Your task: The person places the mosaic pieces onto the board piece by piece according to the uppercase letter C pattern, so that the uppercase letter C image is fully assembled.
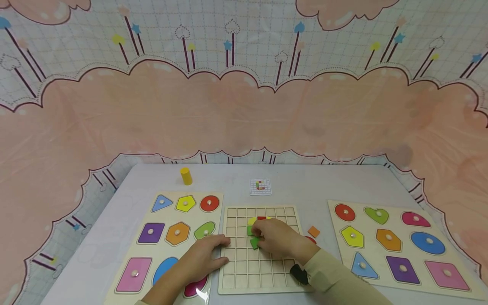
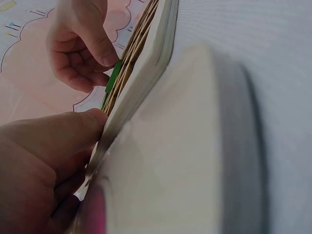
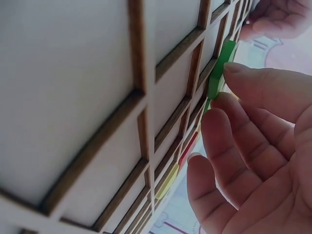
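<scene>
Pink cloud-patterned cloth hangs behind a pale table (image 1: 305,186) in the head view. At the middle lies a wooden grid board (image 1: 259,271), flanked by a left shape puzzle (image 1: 167,241) and a right shape puzzle (image 1: 396,245), each filled with coloured knobbed pieces. A yellow cylinder (image 1: 186,176) stands at the far left, a small pattern card (image 1: 261,187) lies beyond the grid, and an orange square tile (image 1: 314,231) rests just beside the grid's right edge. No writing can be read. The right hand (image 1: 276,237) reaches over the grid with fingers curled, pinching a green tile (image 1: 254,243) against a cell; yellow and red tiles sit just beyond it. The left hand (image 1: 206,254) rests flat, fingers straight, across the grid's left edge and the left puzzle.

From the left wrist, the thumb of the left hand (image 2: 53,141) presses the grid board (image 2: 146,63) edge, seen side-on, while the right hand (image 2: 80,44) pinches the green tile (image 2: 113,78) beyond.

From the right wrist, the right hand's fingertips (image 3: 234,105) grip the green tile (image 3: 220,68) at the grid board (image 3: 141,117), with red and yellow tiles in nearer cells.
</scene>
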{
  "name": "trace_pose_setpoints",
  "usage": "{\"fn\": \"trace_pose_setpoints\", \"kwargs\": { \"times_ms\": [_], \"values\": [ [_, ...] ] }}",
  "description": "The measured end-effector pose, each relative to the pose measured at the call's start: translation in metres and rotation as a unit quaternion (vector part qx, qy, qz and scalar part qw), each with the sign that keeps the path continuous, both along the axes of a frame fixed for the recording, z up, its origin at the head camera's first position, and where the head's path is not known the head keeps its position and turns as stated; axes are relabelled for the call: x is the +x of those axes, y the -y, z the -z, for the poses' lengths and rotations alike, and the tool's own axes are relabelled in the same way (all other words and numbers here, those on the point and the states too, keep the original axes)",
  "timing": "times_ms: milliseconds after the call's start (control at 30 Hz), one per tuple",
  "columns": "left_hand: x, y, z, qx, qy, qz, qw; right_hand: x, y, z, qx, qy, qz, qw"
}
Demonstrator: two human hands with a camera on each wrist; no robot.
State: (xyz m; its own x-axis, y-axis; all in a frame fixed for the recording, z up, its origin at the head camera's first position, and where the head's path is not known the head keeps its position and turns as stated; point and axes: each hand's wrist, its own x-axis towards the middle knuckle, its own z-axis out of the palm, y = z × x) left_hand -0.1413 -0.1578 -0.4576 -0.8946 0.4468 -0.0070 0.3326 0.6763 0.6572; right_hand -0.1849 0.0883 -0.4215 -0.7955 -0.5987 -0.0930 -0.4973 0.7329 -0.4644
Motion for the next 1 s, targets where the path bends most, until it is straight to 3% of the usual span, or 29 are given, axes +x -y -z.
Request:
{"fn": "trace_pose_setpoints", "kwargs": {
  "times_ms": [400, 1000],
  "values": [
    [-0.0006, 0.0011, 0.0018, -0.002, -0.01, 0.002, 0.9999, -0.0035, 0.006, 0.0032, 0.011, -0.033, -0.016, 0.999],
    [0.0, 0.0006, -0.0002, -0.002, -0.003, 0.003, 1.0, -0.0054, 0.0057, 0.0027, 0.025, -0.038, 0.0, 0.999]
  ]
}}
